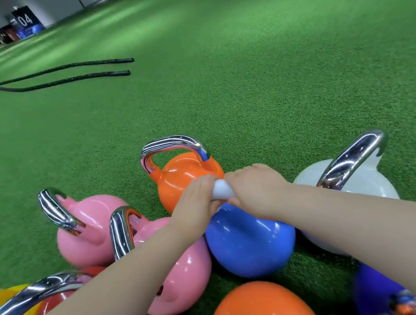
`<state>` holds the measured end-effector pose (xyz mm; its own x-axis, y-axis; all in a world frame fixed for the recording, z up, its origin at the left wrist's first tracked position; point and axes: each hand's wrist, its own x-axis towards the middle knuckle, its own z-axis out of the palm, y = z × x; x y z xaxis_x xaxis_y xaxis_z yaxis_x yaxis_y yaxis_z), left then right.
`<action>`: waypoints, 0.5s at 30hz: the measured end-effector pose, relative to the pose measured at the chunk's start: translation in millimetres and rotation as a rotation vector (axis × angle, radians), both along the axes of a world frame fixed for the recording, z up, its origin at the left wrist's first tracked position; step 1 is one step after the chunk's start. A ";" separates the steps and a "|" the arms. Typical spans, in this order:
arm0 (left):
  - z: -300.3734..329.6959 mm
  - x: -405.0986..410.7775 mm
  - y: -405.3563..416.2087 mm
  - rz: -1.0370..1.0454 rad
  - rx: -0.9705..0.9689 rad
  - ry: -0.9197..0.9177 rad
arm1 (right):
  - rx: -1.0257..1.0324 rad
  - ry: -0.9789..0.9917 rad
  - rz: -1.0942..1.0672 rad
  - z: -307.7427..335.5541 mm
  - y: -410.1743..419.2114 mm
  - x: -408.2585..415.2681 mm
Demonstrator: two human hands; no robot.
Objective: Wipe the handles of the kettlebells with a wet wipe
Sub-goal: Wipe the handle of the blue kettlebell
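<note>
Both hands meet over the blue kettlebell (248, 243), whose handle is hidden beneath them; only a short white stretch of wet wipe (222, 189) shows in the gap between the two fists, wrapped round what must be the top bar of that handle. The left hand (196, 203) curls its fingers round the near end of the wipe-covered bar, and the right hand (255, 188) grips the far end, thumb tucked under. Holding the wipe with both hands this way probably lets the person press the cloth fully round the bar and twist or slide it, so the whole circumference gets cleaned rather than just the top. The blue bell sits on green turf (238, 69) in a tight cluster, touching or nearly touching the orange kettlebell (181, 177) behind it and the pink kettlebell (183, 267) beside it; the grouping seems to keep every handle within reach from one crouched spot. Chrome handles on the orange one, on a second pink kettlebell (87, 231) and on the white kettlebell (356, 180) to the right stand bare. Whether any of these has been wiped already cannot be told. Two black battle ropes (62, 74) lie well apart on the turf, out of the way.
</note>
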<state>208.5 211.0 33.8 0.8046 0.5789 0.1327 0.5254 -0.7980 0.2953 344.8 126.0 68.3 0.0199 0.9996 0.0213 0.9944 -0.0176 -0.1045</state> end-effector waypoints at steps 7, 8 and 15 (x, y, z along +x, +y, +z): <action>14.2 15.0 -2.8 -0.108 0.342 0.237 | -0.043 0.063 -0.034 5.1 -11.9 12.9; 15.4 19.4 -5.3 -0.134 0.396 0.265 | -0.057 0.076 -0.050 5.5 -15.3 15.5; 16.1 54.8 -31.5 -0.275 0.509 0.242 | -0.234 0.243 -0.166 13.4 -41.4 34.9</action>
<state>263.2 179.5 49.9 0.9569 0.2583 0.1326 0.2850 -0.9230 -0.2585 379.7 84.6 81.7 0.1583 0.9596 -0.2327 0.9228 -0.2276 -0.3108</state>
